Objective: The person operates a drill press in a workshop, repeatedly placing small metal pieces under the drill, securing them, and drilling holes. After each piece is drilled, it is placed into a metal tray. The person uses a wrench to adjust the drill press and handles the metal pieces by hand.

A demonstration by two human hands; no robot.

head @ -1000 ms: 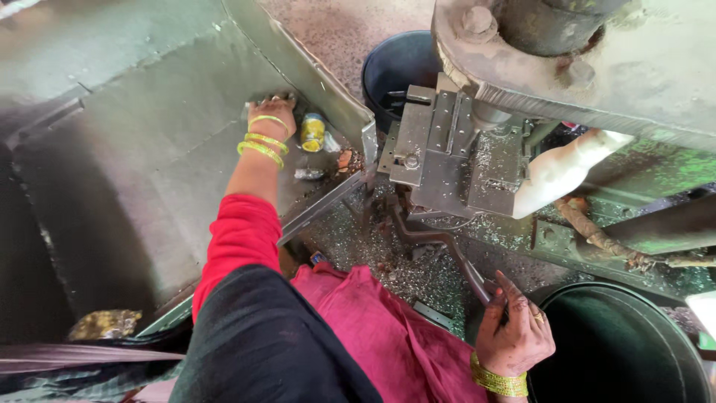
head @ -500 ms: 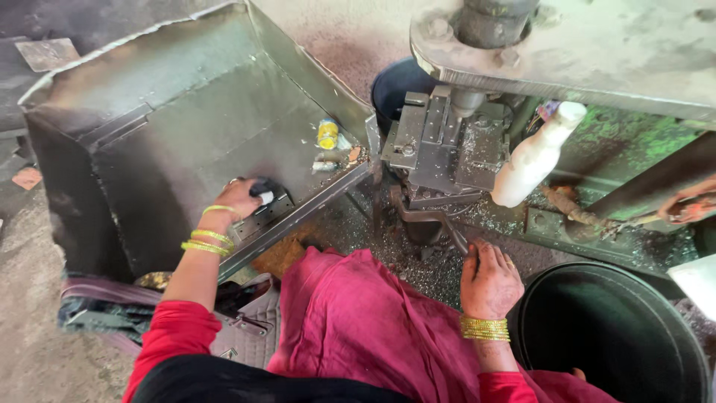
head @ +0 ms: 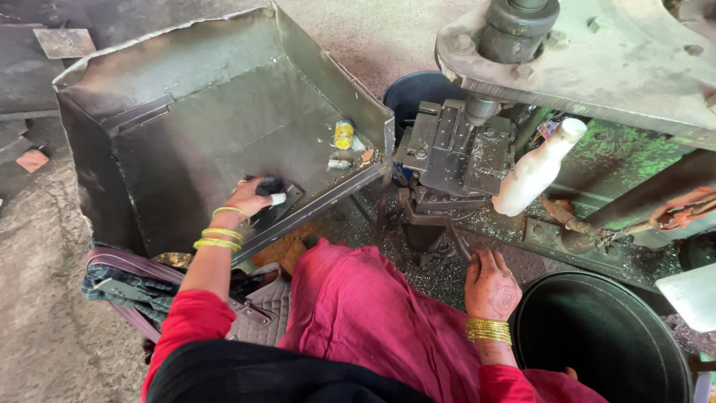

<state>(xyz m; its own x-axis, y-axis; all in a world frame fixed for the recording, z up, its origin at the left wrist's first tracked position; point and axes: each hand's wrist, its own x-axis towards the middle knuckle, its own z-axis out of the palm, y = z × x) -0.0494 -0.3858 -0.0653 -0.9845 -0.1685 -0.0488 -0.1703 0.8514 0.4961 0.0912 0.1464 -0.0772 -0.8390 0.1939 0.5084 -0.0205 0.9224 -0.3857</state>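
Dark rounded part in left hand, sheet-metal tray.

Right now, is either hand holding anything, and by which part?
The left hand closes over a small dark object in the metal tray; the exact hold is unclear. The right hand rests flat, holding nothing.

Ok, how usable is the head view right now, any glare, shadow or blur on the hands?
Head view: even daylight, no harsh glare; the left hand in the metal tray is slightly soft, and what its fingers close on is dark and hard to read; the right hand below the press die is sharp; the black bucket interior is lost in shadow; wide-angle bending at the edges.
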